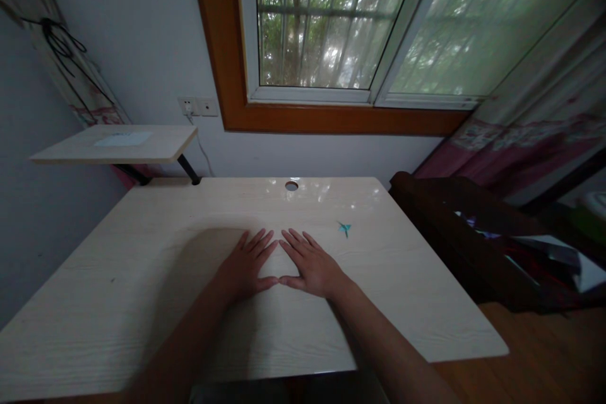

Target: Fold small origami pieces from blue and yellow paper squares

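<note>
Head-worn, single view. Looks forward and down from above the near edge of the desk (421, 303); takes in most of its top close by, the window (326, 44) and wall (142, 31) farther off.

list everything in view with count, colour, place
desk: 1, pale wood-grain, centre
small item: 1, teal, on desk, right half
round hole: 1, pale inside, near desk's far edge
shelf: 1, pale, above desk's far left corner
paper: 1, white, on shelf
window: 1, pale frame, brown surround, behind desk
sockets: 2, white, left of window
cable: 1, white, below sockets
walls: 2, pale, left and back
curtains: 2, pale and pink, left and right
cord: 1, black, on left curtain
furniture: 1, dark brown, right
objects on furniture: count unclear, mixed colours
floor: 1, brown, lower right
left hand: 1, bare, flat on desk
right hand: 1, bare, flat on desk
</note>
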Motion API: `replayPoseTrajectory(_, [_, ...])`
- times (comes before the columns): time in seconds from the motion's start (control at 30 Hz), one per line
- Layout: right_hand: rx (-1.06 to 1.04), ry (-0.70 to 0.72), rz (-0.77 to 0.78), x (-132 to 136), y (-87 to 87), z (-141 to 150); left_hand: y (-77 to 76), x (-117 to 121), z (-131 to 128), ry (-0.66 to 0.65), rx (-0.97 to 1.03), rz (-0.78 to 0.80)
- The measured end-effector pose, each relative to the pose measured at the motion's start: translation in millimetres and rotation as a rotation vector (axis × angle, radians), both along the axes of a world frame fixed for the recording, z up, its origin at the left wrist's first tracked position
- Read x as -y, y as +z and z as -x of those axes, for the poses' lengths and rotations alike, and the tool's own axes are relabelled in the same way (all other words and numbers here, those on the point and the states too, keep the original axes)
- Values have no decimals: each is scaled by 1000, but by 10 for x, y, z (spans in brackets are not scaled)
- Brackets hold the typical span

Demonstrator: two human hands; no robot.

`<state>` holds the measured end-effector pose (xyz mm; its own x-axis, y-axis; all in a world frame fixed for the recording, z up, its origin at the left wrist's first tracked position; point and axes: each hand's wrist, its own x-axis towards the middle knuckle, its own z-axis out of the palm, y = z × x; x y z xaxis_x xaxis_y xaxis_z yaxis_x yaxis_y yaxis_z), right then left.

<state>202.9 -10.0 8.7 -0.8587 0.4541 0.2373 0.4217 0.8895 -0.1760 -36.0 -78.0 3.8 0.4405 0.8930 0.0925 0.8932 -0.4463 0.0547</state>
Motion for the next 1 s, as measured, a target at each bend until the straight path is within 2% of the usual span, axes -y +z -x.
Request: replayPoseTrajectory(1.0, [-12,-13,14,10,7,-4,22,0,3,-3,4,20])
